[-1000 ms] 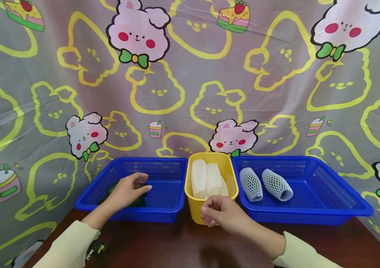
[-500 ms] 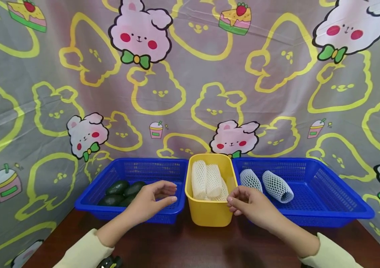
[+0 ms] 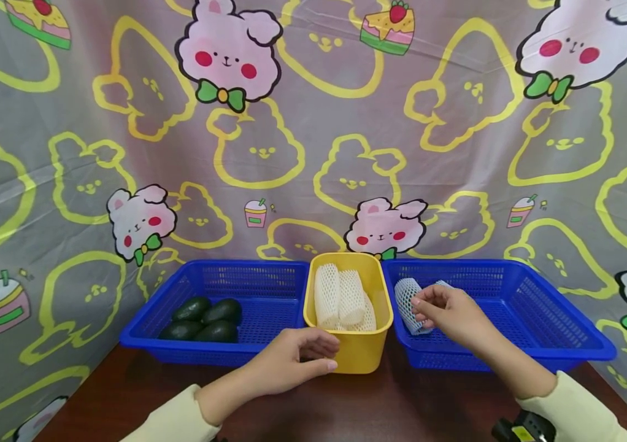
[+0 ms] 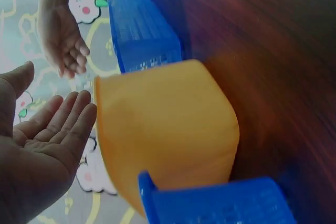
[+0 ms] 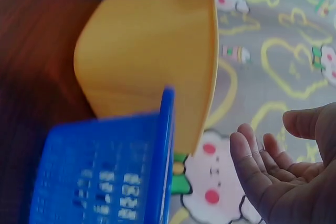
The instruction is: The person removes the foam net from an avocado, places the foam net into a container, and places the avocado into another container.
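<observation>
My left hand (image 3: 294, 363) is near the front of the yellow bin (image 3: 354, 353), fingers loosely bent and holding nothing; in the left wrist view its palm (image 4: 44, 156) shows bare. White foam net sleeves (image 3: 327, 298) lie in that bin. Above the near left part of the right blue basket (image 3: 518, 355) is my right hand (image 3: 454, 316), with relaxed fingers and nothing between them in the right wrist view. Behind it lie two net-sleeved pieces; the left one (image 3: 406, 298) is partly hidden, the other almost wholly. Several dark green avocados (image 3: 222, 312) lie in the left blue basket (image 3: 275, 285).
The baskets and bin stand side by side on a dark reddish-brown table (image 3: 313, 405). A patterned curtain (image 3: 302, 123) hangs close behind them. A black device (image 3: 524, 426) is on my right wrist.
My left hand has moved right from over the avocados to the bin's front, uncovering them. My right hand has moved right from the bin to over the right basket, now covering the net-sleeved pieces.
</observation>
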Tool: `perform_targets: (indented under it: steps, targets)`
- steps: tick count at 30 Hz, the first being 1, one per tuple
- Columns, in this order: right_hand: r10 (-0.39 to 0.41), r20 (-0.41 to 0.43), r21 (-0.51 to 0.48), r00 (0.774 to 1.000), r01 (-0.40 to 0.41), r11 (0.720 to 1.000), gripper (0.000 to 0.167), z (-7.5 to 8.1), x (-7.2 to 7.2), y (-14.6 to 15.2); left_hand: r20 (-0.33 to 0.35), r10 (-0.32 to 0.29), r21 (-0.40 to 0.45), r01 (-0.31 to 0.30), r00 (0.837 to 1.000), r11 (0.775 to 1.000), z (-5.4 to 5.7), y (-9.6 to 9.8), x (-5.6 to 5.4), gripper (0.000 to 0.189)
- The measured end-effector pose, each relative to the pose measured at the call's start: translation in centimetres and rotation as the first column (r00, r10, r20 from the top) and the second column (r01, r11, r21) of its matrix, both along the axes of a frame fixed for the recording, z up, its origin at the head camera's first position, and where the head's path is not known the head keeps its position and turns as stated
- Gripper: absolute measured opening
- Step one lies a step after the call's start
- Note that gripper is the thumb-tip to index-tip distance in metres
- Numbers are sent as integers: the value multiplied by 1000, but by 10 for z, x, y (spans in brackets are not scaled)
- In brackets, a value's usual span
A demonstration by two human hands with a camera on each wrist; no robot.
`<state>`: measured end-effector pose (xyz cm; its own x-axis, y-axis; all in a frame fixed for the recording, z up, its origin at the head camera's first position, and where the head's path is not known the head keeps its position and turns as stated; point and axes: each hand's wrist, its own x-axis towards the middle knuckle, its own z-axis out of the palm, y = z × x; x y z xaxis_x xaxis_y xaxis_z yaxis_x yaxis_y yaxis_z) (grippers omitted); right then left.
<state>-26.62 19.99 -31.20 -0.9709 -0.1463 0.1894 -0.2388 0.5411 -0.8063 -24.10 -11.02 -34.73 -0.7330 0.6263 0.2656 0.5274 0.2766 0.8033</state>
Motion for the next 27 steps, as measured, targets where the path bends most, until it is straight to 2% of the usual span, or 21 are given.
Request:
perform_targets:
  steps: [3, 7, 10, 13, 16, 19, 24, 27]
  targets:
    - [-30, -9, 10, 1000, 30, 1000, 31, -2, -9, 13, 35, -30, 7, 30, 999, 1000, -4, 13, 1, 27]
    - [-74, 7, 14, 997, 74, 997, 36, -6, -21, 27, 37, -68, 13, 68, 997, 998, -15, 33, 1, 28]
    - [-100, 14, 25, 995, 99, 995, 36, -9, -29, 35, 14, -80, 1, 80, 997, 997, -24, 48, 0, 30]
    - [-119, 2, 63, 993, 118, 991, 37, -12, -35, 42, 30, -76, 7, 76, 997, 997, -32, 63, -2, 33]
    - [-154, 4, 127, 988, 152, 980, 41, -14, -41, 48, 88, -51, 49, 47, 995, 998, -41, 77, -4, 33]
    - [-195, 14, 193, 981, 189, 963, 47, -16, -47, 54, 165, -9, 105, -8, 986, 994, -49, 90, -5, 34]
    - [-251, 12, 263, 968, 239, 935, 55, -20, -60, 60, 271, 53, 163, -100, 961, 982, -58, 110, -9, 39]
    - [-288, 8, 276, 958, 275, 921, 58, -22, -66, 62, 344, 54, 229, -140, 937, 963, -60, 122, -13, 42]
